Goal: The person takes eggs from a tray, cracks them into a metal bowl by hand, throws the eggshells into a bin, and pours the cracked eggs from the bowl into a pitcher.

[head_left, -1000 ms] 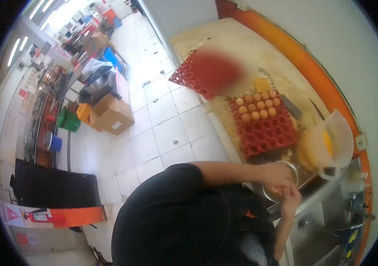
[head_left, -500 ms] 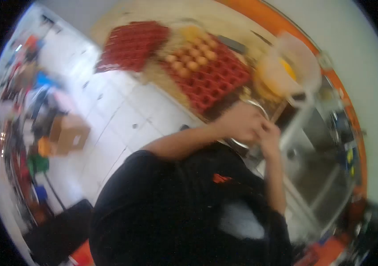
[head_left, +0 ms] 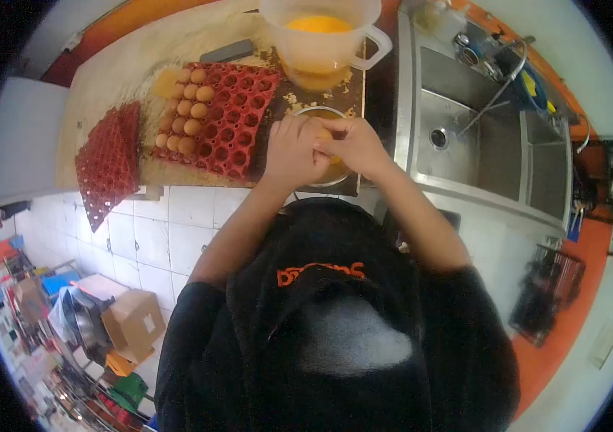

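Note:
Over a round metal bowl (head_left: 321,111) my two hands meet, fingertips together. My left hand (head_left: 296,153) and my right hand (head_left: 358,147) are closed around an egg (head_left: 326,135), which shows only in part between the fingers. Some yellow egg shows in the bowl beneath. To the left lies a red egg tray (head_left: 231,119), its left columns filled with several brown eggs (head_left: 198,111) and its other cups bare. Behind the bowl stands a translucent jug (head_left: 321,50) with yellow-orange liquid in it.
Another red tray (head_left: 109,155) overhangs the counter's front edge at the left. A grey block (head_left: 227,51) lies behind the eggs. At the right is a steel sink (head_left: 450,137) with a faucet. Shell bits lie around the jug. A cardboard box (head_left: 134,324) is on the floor.
The head view has turned, so the counter now lies across the top and the sink shows fully. Both hands stay together over the bowl; an egg now shows between them.

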Motion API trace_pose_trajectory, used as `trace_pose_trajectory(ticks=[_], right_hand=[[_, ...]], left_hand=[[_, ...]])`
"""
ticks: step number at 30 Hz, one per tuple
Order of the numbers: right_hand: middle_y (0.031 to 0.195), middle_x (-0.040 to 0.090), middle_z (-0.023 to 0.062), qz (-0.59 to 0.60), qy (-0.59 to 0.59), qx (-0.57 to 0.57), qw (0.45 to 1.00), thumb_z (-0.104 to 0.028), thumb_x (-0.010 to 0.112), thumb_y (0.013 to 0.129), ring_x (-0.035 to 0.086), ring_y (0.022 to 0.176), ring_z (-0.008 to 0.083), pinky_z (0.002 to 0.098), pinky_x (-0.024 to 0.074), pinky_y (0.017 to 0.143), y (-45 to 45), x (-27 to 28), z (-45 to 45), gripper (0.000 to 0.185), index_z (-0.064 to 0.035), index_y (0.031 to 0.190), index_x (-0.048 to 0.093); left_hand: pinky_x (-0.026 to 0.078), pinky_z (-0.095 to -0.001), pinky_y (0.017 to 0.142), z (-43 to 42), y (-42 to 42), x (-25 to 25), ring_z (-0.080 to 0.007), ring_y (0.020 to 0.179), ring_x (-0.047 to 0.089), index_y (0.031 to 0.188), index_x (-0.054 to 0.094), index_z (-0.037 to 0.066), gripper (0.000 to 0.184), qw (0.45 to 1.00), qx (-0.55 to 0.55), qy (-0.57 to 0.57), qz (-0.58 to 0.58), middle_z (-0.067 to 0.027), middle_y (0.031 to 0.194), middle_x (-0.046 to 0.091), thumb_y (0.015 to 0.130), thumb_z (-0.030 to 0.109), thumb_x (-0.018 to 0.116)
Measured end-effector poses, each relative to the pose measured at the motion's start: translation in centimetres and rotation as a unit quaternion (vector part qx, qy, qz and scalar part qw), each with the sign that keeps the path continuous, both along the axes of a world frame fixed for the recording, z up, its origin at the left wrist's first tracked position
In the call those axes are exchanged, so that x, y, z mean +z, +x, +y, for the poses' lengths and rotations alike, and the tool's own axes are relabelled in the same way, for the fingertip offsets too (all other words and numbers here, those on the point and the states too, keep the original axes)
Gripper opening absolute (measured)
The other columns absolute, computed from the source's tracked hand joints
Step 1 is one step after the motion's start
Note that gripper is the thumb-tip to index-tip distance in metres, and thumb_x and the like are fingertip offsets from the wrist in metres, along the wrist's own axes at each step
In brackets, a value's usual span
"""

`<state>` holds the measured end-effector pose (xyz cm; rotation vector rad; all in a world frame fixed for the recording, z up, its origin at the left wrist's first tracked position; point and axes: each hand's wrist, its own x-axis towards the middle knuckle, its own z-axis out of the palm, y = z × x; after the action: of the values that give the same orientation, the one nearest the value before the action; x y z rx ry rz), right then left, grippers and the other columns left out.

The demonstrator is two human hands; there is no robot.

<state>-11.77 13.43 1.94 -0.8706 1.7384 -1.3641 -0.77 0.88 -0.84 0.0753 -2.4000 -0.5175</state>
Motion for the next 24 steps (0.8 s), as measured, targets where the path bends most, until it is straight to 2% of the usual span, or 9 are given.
trace_pose_trajectory(ticks=[8, 11, 14, 16, 17, 18, 19, 21, 24], right_hand=[[0.1, 0.071, 0.0182, 0.107, 0.024, 0.012, 0.994, -0.025, 0.081, 0.074, 0.069, 0.086, 0.0279, 0.0353, 0.0523, 0.082, -0.7, 1.6, 0.2, 0.046, -0.0082, 0.115, 0.069], [0.105, 0.067, 0.0215, 0.296, 0.079, 0.051, 0.951, -0.037, 0.074, 0.076, 0.064, 0.094, 0.0404, 0.0424, 0.0506, 0.085, -0.6, 3.6, 0.3, 0.049, -0.0085, 0.117, 0.068], [0.104, 0.067, 0.0209, 0.266, 0.116, 0.084, 0.953, -0.026, 0.072, 0.078, 0.064, 0.099, 0.0372, 0.0413, 0.0506, 0.085, 0.1, 4.9, -0.5, 0.046, -0.0035, 0.117, 0.065], [0.103, 0.068, 0.0196, 0.253, 0.028, 0.07, 0.964, -0.023, 0.075, 0.074, 0.065, 0.098, 0.0339, 0.0385, 0.0502, 0.087, 0.1, 1.5, -0.4, 0.048, -0.0031, 0.116, 0.065], [0.101, 0.069, 0.0186, 0.265, 0.073, 0.066, 0.959, -0.022, 0.076, 0.074, 0.066, 0.095, 0.0324, 0.0376, 0.0505, 0.086, 1.0, 2.6, -0.7, 0.046, -0.0024, 0.114, 0.066], [0.096, 0.069, 0.0181, 0.243, 0.044, 0.074, 0.966, -0.019, 0.074, 0.075, 0.067, 0.089, 0.0304, 0.0367, 0.0513, 0.081, 0.9, 1.2, -0.7, 0.039, -0.0005, 0.108, 0.067], [0.09, 0.069, 0.0178, 0.242, 0.114, 0.064, 0.961, -0.02, 0.073, 0.077, 0.066, 0.081, 0.0271, 0.0353, 0.051, 0.075, 1.0, 0.3, -0.7, 0.031, 0.0012, 0.099, 0.066], [0.088, 0.068, 0.0169, 0.216, 0.077, 0.044, 0.972, -0.019, 0.071, 0.08, 0.064, 0.079, 0.0237, 0.035, 0.0502, 0.073, 2.0, -0.7, -1.1, 0.027, 0.0029, 0.094, 0.064], [0.092, 0.064, 0.0113, 0.221, 0.057, 0.079, 0.97, -0.012, 0.069, 0.082, 0.061, 0.084, 0.0206, 0.0346, 0.0495, 0.079, 0.9, -3.2, 0.2, 0.027, 0.0029, 0.104, 0.063]], left_hand=[[0.042, -0.0462, 0.074, -0.4, -0.2, 0.5, -0.0344, 0.085, 0.055, 0.099, 0.058, 0.007, 0.038, 1.0, -0.001, -0.02, 0.015, -0.0134, 0.093, 0.057, 0.063, 0.019, 0.063], [0.047, -0.0447, 0.066, -0.8, 0.2, 1.8, -0.0327, 0.079, 0.058, 0.088, 0.067, 0.014, 0.03, 0.998, -0.048, -0.024, -0.014, -0.0108, 0.084, 0.057, 0.06, 0.022, 0.069], [0.051, -0.0409, 0.06, -2.4, 0.7, 1.3, -0.0265, 0.072, 0.062, 0.085, 0.068, 0.02, 0.021, 0.995, -0.092, -0.012, -0.044, -0.0048, 0.081, 0.062, 0.064, 0.022, 0.07], [0.049, -0.0438, 0.054, -2.9, 1.0, 1.1, -0.0298, 0.061, 0.061, 0.088, 0.067, 0.022, 0.02, 0.993, -0.119, -0.007, -0.009, -0.0066, 0.072, 0.061, 0.069, 0.028, 0.07], [0.048, -0.0442, 0.049, -3.1, 1.4, 2.2, -0.0305, 0.06, 0.062, 0.087, 0.065, 0.021, 0.015, 0.99, -0.131, -0.017, -0.045, -0.0087, 0.071, 0.061, 0.074, 0.027, 0.067], [0.046, -0.0445, 0.045, -2.7, 1.2, 1.0, -0.032, 0.054, 0.059, 0.091, 0.063, 0.019, 0.016, 0.986, -0.108, 0.075, -0.101, -0.009, 0.068, 0.059, 0.076, 0.026, 0.065], [0.048, -0.0435, 0.054, -3.3, 2.3, 3.5, -0.0306, 0.065, 0.061, 0.108, 0.062, 0.02, 0.03, 0.984, -0.12, -0.039, -0.123, -0.0093, 0.078, 0.063, 0.079, 0.027, 0.063], [0.041, -0.0452, 0.088, -4.9, 4.6, 0.7, -0.0307, 0.106, 0.054, 0.136, 0.049, 0.015, 0.063, 0.995, -0.074, -0.047, -0.047, -0.0124, 0.116, 0.058, 0.082, 0.042, 0.066], [0.038, -0.0473, 0.092, -9.3, 9.1, 0.4, -0.0328, 0.113, 0.049, 0.135, 0.047, 0.007, 0.071, 0.99, 0.116, -0.005, -0.076, -0.0159, 0.122, 0.052, 0.081, 0.049, 0.066]])
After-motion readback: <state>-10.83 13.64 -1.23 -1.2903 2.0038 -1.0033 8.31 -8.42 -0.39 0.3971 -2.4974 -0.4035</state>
